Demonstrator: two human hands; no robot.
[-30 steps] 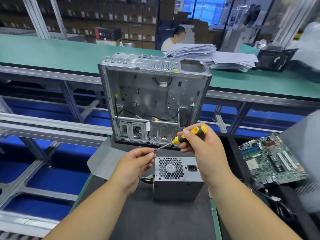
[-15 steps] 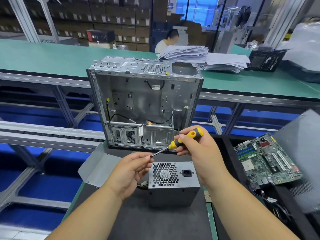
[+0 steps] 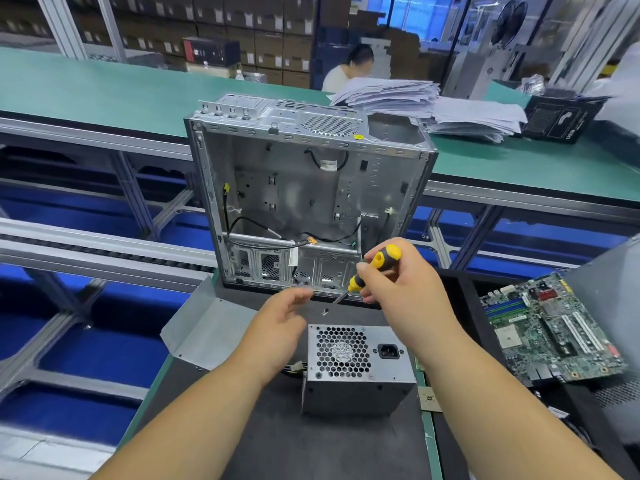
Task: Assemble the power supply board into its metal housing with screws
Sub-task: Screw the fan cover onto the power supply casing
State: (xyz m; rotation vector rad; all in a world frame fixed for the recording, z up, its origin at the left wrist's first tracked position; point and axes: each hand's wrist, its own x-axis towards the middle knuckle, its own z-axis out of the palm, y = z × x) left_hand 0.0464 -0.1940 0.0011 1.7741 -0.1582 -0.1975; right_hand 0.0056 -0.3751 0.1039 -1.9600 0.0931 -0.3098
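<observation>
We note the power supply unit (image 3: 356,368) standing on the dark mat (image 3: 311,445), fan grille and mains socket facing us, a small bundle of wires showing at its lower left. Directly behind it the metal housing (image 3: 308,202) stands upright with its open side toward us; black cables run across its interior and the drive cage sits at the bottom. The supply is outside the housing, just in front of it, not touching.

Between the two, a small dark screw (image 3: 325,311) shows just below the tip of the screwdriver (image 3: 372,270); we cannot tell whether it rests on the mat or is in the air.

Right hand (image 3: 405,289): raised above the supply, wrist bent, fingers and thumb curled round the yellow-and-black handle, shaft slanting down and left.

Left hand (image 3: 277,327): back toward us, forearm reaching in from lower left, fingers loosely extended toward the screwdriver tip. Fingertips are motion-blurred; they appear to hold nothing.

A loose grey metal side panel (image 3: 204,327) lies under the housing's left corner, overhanging the bench edge. A green motherboard (image 3: 550,327) lies to the right. Behind, on the green bench (image 3: 104,88), paper stacks (image 3: 433,105); beyond them sits a person (image 3: 349,67).
</observation>
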